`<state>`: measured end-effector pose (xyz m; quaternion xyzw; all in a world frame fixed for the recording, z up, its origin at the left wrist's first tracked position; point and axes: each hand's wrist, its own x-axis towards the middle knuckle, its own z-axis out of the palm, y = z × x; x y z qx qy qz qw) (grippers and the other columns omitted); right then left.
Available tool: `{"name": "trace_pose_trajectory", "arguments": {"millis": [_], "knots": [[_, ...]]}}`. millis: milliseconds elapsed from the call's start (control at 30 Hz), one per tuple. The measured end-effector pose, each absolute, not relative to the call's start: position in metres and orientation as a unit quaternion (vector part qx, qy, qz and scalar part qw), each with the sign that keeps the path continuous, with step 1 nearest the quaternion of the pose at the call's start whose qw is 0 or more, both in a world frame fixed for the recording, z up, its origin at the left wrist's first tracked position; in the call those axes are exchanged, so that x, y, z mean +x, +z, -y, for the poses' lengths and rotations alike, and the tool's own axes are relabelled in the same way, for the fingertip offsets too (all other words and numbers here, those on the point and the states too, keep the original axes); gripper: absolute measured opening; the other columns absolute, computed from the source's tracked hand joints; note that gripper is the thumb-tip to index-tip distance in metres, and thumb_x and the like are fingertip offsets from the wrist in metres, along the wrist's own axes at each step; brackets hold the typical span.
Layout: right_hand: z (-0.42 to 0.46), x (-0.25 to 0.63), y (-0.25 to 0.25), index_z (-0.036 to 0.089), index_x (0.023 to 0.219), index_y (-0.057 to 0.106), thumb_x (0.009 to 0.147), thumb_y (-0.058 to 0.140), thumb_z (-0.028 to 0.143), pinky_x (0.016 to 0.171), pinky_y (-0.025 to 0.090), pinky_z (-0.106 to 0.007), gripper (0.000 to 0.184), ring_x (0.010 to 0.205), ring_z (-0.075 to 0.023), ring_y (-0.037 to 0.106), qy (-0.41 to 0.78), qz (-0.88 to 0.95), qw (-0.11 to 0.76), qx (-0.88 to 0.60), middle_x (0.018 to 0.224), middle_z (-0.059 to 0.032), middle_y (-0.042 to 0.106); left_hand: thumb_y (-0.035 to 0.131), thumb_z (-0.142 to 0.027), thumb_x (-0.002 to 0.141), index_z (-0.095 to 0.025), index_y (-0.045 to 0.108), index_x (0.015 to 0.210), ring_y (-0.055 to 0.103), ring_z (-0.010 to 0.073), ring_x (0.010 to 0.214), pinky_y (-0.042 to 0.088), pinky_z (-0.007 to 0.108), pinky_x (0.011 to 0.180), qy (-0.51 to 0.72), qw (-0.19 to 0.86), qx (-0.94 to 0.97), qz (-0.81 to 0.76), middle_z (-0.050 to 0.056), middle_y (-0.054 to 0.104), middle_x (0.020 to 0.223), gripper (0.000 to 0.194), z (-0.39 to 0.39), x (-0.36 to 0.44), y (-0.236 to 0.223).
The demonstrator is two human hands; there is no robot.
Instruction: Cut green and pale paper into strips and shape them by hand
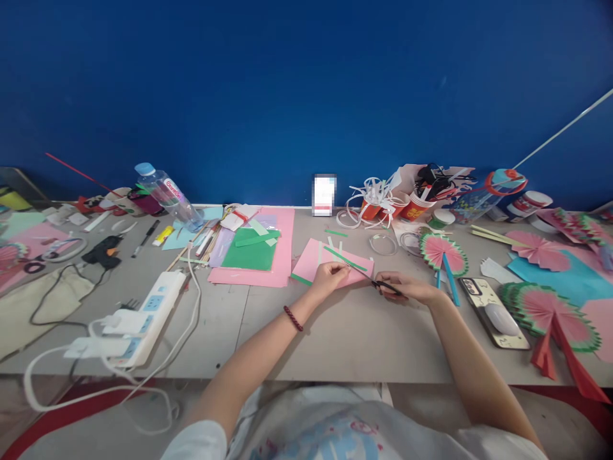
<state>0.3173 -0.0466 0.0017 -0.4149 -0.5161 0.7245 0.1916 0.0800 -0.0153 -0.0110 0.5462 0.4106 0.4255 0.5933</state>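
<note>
Lighting even, moderately bright. Shadows on tabletop (354,345) soft. Upright screen (324,194) pixelated. Wide-angle stretch toward edges; fine detail soft.

Blue wall (297,89) behind grey counter (306,345); at L, water bottle (167,195), white power strip (152,314) w/ plugs (98,347); at R, mouse (500,319) atop phone (483,294).

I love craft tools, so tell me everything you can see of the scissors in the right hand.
The scissors have black handles, perhaps plastic, and slim blades that look like metal. The right hand grips the handles. The blades point toward the left hand, over the right part of the pink paper. How far they are parted, and whether they touch the paper, is too small to tell.
</note>
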Motion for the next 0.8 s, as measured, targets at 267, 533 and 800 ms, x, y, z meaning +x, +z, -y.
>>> {"name": "trace_pose_trajectory", "arguments": {"millis": [267, 533, 800], "knots": [[0.0469, 0.3158, 0.003, 0.019, 0.078, 0.044, 0.082, 0.064, 0.052, 0.038, 0.017, -0.019, 0.039, 0.042, -0.0025, 0.03, 0.71, 0.512, 0.182, -0.448, 0.058, 0.0079, 0.035, 0.062, -0.031, 0.073, -0.015, 0.06, 0.056, 0.052, 0.0149, 0.067, 0.04, 0.027, 0.066, 0.424, 0.596, 0.549, -0.404, 0.002, 0.058, 0.061, 0.024, 0.0158, 0.0799, -0.0107], [0.0475, 0.3152, 0.0013, 0.019, 0.079, 0.045, 0.082, 0.065, 0.051, 0.038, 0.018, -0.018, 0.038, 0.043, -0.0022, 0.029, 0.706, 0.507, 0.188, -0.456, 0.058, 0.008, 0.035, 0.06, -0.033, 0.073, -0.015, 0.058, 0.058, 0.049, 0.0134, 0.064, 0.038, 0.026, 0.064, 0.422, 0.591, 0.556, -0.403, 0.001, 0.055, 0.061, 0.024, 0.0155, 0.0799, -0.0122], [0.0486, 0.3124, 0.0055, 0.019, 0.076, 0.045, 0.079, 0.067, 0.051, 0.038, 0.02, -0.018, 0.039, 0.043, -0.0031, 0.031, 0.707, 0.5, 0.193, -0.461, 0.057, 0.0076, 0.037, 0.061, -0.034, 0.073, -0.015, 0.056, 0.056, 0.047, 0.013, 0.063, 0.037, 0.025, 0.062, 0.428, 0.588, 0.554, -0.406, 0.0, 0.053, 0.058, 0.026, 0.0146, 0.0808, -0.0163]]}}
